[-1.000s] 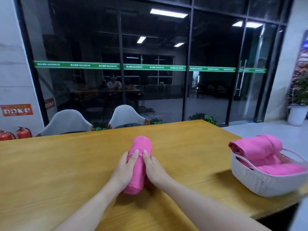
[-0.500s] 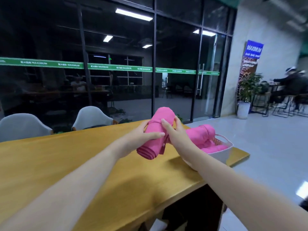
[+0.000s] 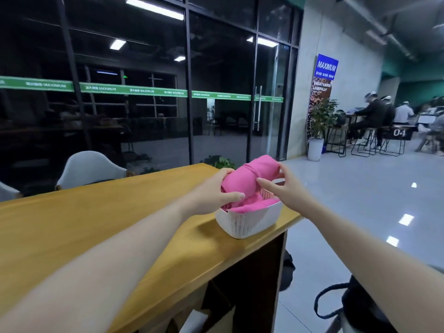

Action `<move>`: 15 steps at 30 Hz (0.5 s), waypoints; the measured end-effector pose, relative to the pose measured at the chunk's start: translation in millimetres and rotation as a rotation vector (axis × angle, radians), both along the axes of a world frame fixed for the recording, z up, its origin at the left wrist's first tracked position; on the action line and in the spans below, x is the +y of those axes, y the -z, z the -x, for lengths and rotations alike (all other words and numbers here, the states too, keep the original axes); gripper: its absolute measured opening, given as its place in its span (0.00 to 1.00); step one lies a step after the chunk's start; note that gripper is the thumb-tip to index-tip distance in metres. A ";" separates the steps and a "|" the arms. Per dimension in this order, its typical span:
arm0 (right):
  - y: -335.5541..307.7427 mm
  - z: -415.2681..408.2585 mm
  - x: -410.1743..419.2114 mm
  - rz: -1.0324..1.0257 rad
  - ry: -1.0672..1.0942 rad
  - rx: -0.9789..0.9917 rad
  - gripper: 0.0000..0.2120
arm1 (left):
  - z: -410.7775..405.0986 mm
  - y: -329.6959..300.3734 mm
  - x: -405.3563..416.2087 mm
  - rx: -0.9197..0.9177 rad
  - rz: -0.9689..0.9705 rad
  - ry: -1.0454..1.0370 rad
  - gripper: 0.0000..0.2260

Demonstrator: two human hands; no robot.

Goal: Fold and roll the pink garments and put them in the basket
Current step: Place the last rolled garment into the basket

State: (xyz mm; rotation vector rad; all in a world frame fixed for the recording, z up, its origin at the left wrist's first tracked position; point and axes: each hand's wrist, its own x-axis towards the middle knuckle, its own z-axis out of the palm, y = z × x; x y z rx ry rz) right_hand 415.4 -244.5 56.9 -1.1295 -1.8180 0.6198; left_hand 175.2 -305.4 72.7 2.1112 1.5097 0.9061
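Both hands, left [image 3: 211, 195] and right [image 3: 286, 188], each grip curled round the rolled pink garment [image 3: 247, 179]; lower it level into the white perforated plastic basket [image 3: 247, 224]; release together.

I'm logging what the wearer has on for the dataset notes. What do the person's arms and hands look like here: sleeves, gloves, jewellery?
Both arms are bare along all that shows, with no sleeve in view. The left hand and right hand wear no gloves, and no watch, bracelet or ring shows on the wrists or fingers. The fingernails look short and unpainted, though the picture is too soft to be certain.
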 end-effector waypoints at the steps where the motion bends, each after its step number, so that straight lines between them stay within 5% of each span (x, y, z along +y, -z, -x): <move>1: 1.0 -6.4 3.6 -0.010 0.024 -0.044 0.40 | -4.4 1.6 5.7 0.040 -0.025 -0.006 0.32; 11: 42.2 -21.1 34.5 -0.054 0.131 -0.300 0.31 | -20.6 41.4 44.4 0.522 -0.305 -0.077 0.31; 15: 55.0 -16.0 38.5 -0.103 0.120 -0.303 0.32 | -10.0 66.7 48.7 0.516 -0.336 -0.089 0.31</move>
